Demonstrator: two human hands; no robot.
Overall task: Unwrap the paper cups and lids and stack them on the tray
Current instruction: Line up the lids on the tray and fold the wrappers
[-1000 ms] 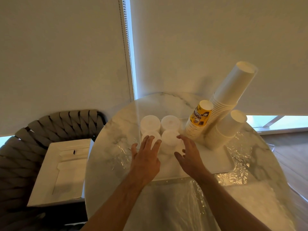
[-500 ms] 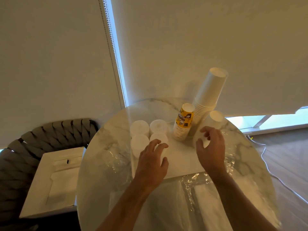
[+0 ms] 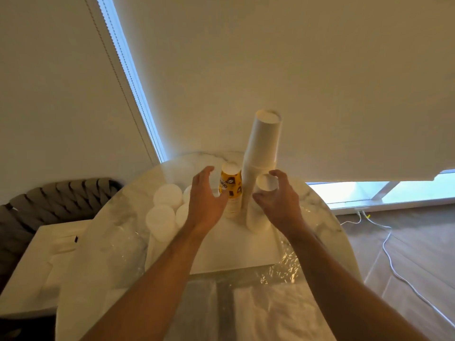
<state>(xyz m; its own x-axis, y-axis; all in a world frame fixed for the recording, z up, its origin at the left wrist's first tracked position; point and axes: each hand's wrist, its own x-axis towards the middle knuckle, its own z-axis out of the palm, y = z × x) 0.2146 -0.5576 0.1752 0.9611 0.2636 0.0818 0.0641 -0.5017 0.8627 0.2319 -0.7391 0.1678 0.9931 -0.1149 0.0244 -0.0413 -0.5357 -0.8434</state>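
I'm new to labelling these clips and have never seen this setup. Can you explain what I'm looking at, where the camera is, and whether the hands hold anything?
There is no machine: a person wears one wide-angle camera on the head, looking down at their own bare arms. On the marble table lies a white tray with four stacks of white lids, a yellow printed cup stack, a tall white cup stack and a short white cup stack. Loose clear wrap lies nearer the person. The left hand and right hand reach open toward the cups, apparently gripping nothing.

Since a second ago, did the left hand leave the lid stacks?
Yes. The left hand has moved right off the lid stacks, toward the yellow cup stack on the tray.
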